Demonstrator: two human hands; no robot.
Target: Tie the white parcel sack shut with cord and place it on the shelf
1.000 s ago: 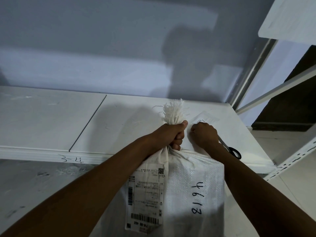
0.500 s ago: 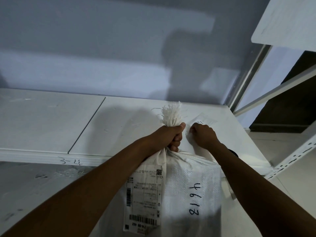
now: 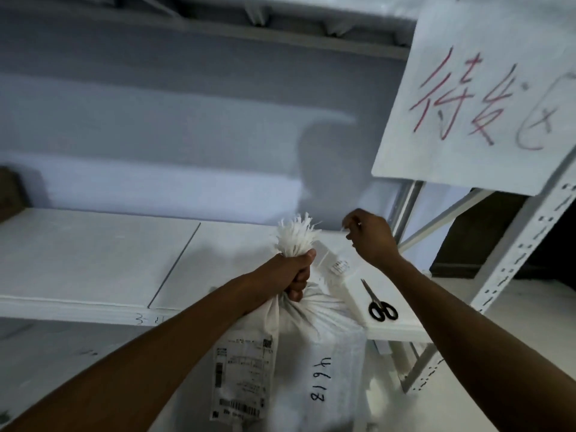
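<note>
The white woven parcel sack (image 3: 330, 353) hangs in front of the shelf (image 3: 93, 260), with a shipping label and a handwritten number on its side. My left hand (image 3: 291, 272) is clenched round the gathered neck, and the frayed mouth (image 3: 296, 235) sticks up above my fist. My right hand (image 3: 371, 238) is raised above the shelf to the right of the sack mouth, fingers pinched on a thin pale cord that barely shows at the fingertips. A white labelled packet (image 3: 336, 269) lies on the shelf just behind the sack.
Black-handled scissors (image 3: 378, 304) lie on the shelf's right front corner. A paper sign with red writing (image 3: 483, 88) hangs at the upper right by the perforated shelf upright (image 3: 514, 260). A brown box edge (image 3: 9, 194) shows at far left.
My right hand has lifted off the packet on the shelf and risen up and to the right, fingers pinched. The head view has tilted upward. My left hand keeps its grip on the sack neck.
</note>
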